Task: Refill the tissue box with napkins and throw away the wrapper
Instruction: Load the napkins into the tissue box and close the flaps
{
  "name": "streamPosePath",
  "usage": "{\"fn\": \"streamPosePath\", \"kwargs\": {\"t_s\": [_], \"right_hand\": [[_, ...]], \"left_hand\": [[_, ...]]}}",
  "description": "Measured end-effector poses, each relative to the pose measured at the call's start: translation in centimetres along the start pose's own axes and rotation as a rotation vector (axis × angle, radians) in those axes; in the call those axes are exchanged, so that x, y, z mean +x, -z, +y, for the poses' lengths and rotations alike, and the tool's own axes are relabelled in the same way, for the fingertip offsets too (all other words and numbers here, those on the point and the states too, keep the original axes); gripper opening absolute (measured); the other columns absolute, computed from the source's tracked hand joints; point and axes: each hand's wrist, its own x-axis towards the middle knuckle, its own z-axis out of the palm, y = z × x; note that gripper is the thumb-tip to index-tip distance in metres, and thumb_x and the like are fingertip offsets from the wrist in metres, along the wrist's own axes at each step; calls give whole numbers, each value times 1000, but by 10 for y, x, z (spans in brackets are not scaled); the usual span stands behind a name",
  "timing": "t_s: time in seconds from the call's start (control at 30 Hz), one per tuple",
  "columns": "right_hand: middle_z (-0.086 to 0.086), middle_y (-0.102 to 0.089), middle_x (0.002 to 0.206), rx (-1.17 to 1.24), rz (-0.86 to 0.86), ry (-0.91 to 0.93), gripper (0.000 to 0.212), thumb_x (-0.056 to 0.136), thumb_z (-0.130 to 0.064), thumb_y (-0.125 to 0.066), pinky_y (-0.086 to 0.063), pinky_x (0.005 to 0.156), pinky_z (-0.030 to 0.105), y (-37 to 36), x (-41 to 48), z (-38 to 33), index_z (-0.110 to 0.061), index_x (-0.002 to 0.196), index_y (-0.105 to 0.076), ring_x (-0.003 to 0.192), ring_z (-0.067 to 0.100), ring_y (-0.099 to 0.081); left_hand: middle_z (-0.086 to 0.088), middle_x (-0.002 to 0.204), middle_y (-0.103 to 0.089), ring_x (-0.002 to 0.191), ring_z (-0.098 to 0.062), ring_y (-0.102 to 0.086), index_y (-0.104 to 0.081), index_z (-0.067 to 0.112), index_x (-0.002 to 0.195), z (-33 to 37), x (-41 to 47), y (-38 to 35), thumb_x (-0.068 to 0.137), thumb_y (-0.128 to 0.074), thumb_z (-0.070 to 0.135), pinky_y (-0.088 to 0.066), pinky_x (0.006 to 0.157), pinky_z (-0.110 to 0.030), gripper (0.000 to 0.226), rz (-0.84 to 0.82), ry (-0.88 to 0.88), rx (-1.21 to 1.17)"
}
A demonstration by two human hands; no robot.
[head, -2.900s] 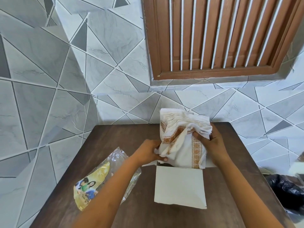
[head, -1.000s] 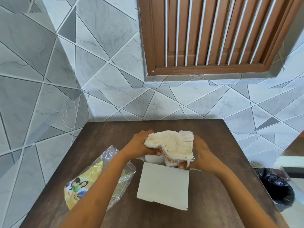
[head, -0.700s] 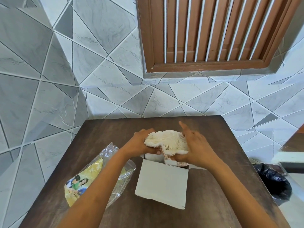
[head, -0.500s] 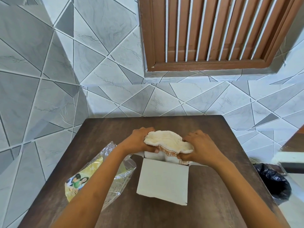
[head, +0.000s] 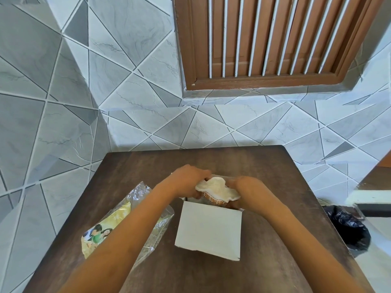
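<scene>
both hands on the bundle, pushing it down into the box. left hand (head: 188,180) is curled over the left side of the stack of cream paper napkins with an orange printed border (head: 215,190), fingers closed around its edge; right hand (head: 246,190) is clamped on the right side, fingers bent down and partly inside the box, so can't see the tips. white square cardboard tissue box (head: 208,230) sits mid-table with its open top tilted away from the camera, near wall facing us.

change: about three seconds back the napkins stood tall and upright above the box opening. since then they have been folded over and squashed, and now only a rumpled crown with a strip of the orange border shows above the rim. so the refill is most of the way in, not seated yet. probably needs more pressing at the corners, though the box interior is hidden so hard to say how much room is left.

crumpled clear plastic wrapper with a yellow printed label (head: 110,225) lies on the dark brown wooden table (head: 275,187) left of the box, under the left forearm, untouched. black bin bag (head: 349,229) is on the floor off the table's right edge, likely where the wrapper goes. that step is not done.
</scene>
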Motion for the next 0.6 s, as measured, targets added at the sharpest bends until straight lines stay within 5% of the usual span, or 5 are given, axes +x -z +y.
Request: {"fn": "streamPosePath", "kwargs": {"t_s": [0.17, 0.3, 0.4, 0.5, 0.6], "right_hand": [[10, -68, 100, -156, -7, 56, 26, 81, -11, -54, -46, 73, 31, -15, 12, -4, -14, 107, -57, 91, 29, -62], [8, -68, 106, -208, -32, 58, 25, 84, -12, -56, -48, 84, 32, -20, 20, -5, -14, 109, -59, 98, 26, -62], [8, -67, 109, -115, -29, 31, 28, 83, -23, -57, -48, 84, 33, -18, 17, -4, -13, 109, -56, 101, 27, -61], [4, -64, 112, 30, -50, -13, 50, 75, -35, -65, -48, 81, 35, -12, 11, 2, -17, 120, -50, 103, 25, -59], [2, -65, 110, -26, -52, -26, 47, 76, -36, -63, -48, 79, 34, -11, 14, 4, -21, 119, -52, 101, 24, -60]], "left_hand": [[-7, 114, -66, 107, -30, -57, -47, 21, 123, 3, 4, -17, 87, -56, 24, -38, 94, -33, 38, -52, -10, 117], [-8, 119, -64, 118, -30, -48, -46, 21, 125, 0, 6, -28, 90, -53, 26, -32, 105, -34, 35, -87, 27, 188], [-5, 124, -62, 117, -26, -53, -43, 22, 130, 1, 1, -18, 87, -57, 33, -29, 103, -29, 47, -95, 3, 69], [0, 127, -59, 114, -21, -54, -42, 25, 135, -6, -12, 0, 77, -71, 27, -38, 79, -16, 65, -81, 43, -172], [-1, 126, -61, 114, -21, -54, -46, 27, 134, -9, -13, 6, 74, -74, 26, -41, 91, -28, 66, -97, 58, -130]]}}
